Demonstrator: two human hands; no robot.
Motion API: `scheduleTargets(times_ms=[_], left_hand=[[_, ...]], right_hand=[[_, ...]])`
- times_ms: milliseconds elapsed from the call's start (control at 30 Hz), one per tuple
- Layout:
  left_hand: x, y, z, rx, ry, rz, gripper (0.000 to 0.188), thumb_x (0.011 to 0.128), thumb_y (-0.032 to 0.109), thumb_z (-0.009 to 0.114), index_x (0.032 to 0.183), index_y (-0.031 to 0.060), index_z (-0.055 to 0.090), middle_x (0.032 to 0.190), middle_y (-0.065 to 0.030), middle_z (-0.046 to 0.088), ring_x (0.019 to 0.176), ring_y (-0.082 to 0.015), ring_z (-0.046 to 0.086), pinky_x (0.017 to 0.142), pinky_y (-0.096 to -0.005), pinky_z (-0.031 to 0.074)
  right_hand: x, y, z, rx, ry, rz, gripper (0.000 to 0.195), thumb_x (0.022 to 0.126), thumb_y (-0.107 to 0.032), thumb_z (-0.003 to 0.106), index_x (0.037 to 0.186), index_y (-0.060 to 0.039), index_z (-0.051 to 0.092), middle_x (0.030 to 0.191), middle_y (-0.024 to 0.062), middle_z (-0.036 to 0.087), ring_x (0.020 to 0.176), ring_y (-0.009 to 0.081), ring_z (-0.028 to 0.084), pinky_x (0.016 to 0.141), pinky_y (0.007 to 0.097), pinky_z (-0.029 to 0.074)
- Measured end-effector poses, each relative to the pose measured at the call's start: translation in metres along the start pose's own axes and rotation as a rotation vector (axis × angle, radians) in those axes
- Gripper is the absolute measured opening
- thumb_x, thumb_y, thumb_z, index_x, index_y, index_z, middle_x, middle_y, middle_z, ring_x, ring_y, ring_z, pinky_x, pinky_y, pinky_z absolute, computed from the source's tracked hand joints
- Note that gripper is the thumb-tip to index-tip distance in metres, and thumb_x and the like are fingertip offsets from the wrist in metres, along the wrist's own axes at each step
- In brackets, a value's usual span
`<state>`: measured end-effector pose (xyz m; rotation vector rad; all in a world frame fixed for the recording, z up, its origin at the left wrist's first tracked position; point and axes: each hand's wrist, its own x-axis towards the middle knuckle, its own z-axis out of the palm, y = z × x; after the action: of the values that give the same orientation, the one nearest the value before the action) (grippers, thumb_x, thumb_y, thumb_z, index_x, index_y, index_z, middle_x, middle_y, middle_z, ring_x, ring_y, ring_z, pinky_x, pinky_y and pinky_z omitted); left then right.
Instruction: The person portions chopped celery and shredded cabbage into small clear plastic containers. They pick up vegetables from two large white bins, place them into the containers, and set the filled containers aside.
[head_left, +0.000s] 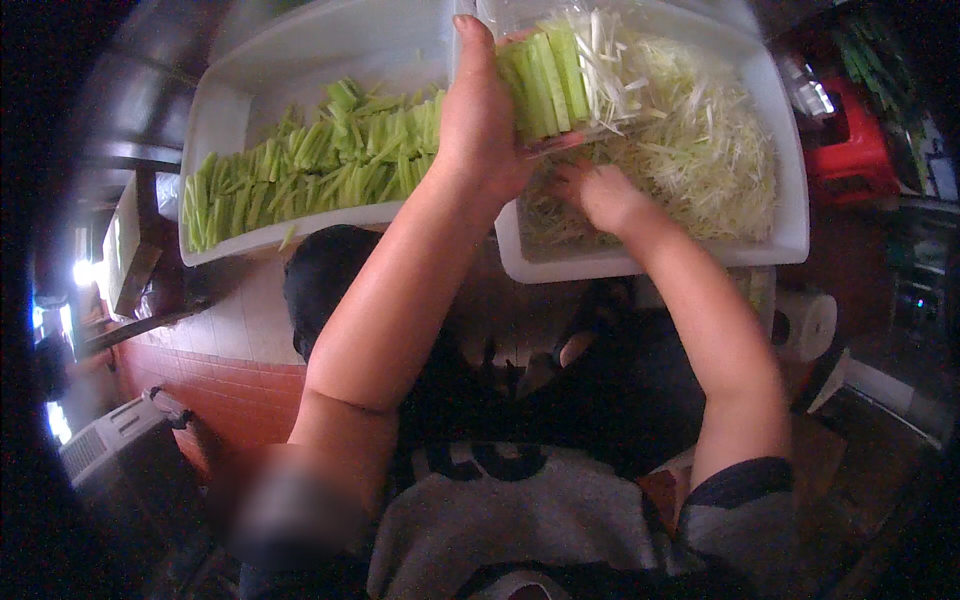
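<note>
My left hand (480, 112) grips a clear plastic container (559, 142) from its left side, thumb up, above the meeting edges of two white bins. Inside it, green cucumber sticks (547, 79) stand side by side, with white shredded scallion (604, 67) to their right. Just below the container, my right hand (600, 191) reaches down into the right bin (652, 268). Its blurred fingers touch the pale shredded scallion (709, 157) there; whether they pinch any is unclear. Rows of cut cucumber sticks (322, 157) lie in the left bin (214, 112).
At the right are a red plastic stool or crate (855, 150) and long green stalks (870, 60). A white roll (814, 326) sits below the right bin. A white appliance (105, 439) stands at lower left. One cucumber stick (287, 238) hangs at the left bin's front rim.
</note>
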<state>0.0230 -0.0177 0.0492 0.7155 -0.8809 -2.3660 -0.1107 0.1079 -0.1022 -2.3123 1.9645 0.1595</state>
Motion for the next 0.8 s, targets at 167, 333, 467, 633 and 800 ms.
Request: scheduleTargets(times_ms=[167,333,467,633,800], left_hand=[[-0.004,0.001,0.004,0.030,0.034,-0.033,0.067,0.089,0.069,0.023,0.115,0.0131,0.050,0.098,-0.0067,0.059,0.084,-0.0225,0.061,0.061,-0.0427,0.053],[-0.002,-0.002,0.002,-0.001,-0.003,-0.011,0.067,0.089,0.068,0.023,0.116,0.0134,0.049,0.099,-0.0066,0.059,0.085,-0.0230,0.061,0.063,-0.0439,0.052],[0.000,-0.002,0.006,-0.062,0.017,-0.011,0.067,0.089,0.068,0.023,0.118,0.0134,0.048,0.102,-0.0073,0.059,0.089,-0.0238,0.060,0.068,-0.0457,0.051],[-0.002,-0.006,0.007,0.006,0.092,0.036,0.065,0.091,0.066,0.022,0.118,0.0119,0.048,0.103,-0.0086,0.058,0.089,-0.0234,0.059,0.069,-0.0448,0.050],[-0.001,-0.026,0.003,0.052,0.045,0.051,0.065,0.092,0.065,0.023,0.119,0.0117,0.048,0.104,-0.0090,0.058,0.089,-0.0239,0.059,0.068,-0.0423,0.050]], right_hand=[[0.013,0.001,0.017,0.104,-0.077,0.137,0.021,0.074,-0.010,0.057,0.094,-0.0130,0.064,0.096,0.0089,0.063,0.091,0.0303,0.061,0.077,0.0421,0.050],[0.008,0.003,-0.022,0.250,-0.079,0.185,0.013,0.074,-0.016,0.059,0.083,-0.0078,0.065,0.083,0.0124,0.065,0.082,0.0315,0.063,0.072,0.0437,0.050],[-0.016,0.016,-0.089,0.422,0.029,0.368,0.017,0.076,-0.020,0.062,0.085,-0.0053,0.065,0.084,0.0136,0.066,0.080,0.0315,0.063,0.072,0.0426,0.049],[-0.070,0.033,-0.172,0.711,0.219,0.619,0.020,0.076,-0.019,0.070,0.084,-0.0024,0.062,0.075,0.0063,0.064,0.069,0.0171,0.059,0.065,0.0316,0.047],[-0.087,0.034,-0.207,1.006,0.405,0.583,0.021,0.076,-0.019,0.072,0.080,-0.0021,0.061,0.069,0.0016,0.059,0.065,0.0063,0.052,0.060,0.0238,0.043]])
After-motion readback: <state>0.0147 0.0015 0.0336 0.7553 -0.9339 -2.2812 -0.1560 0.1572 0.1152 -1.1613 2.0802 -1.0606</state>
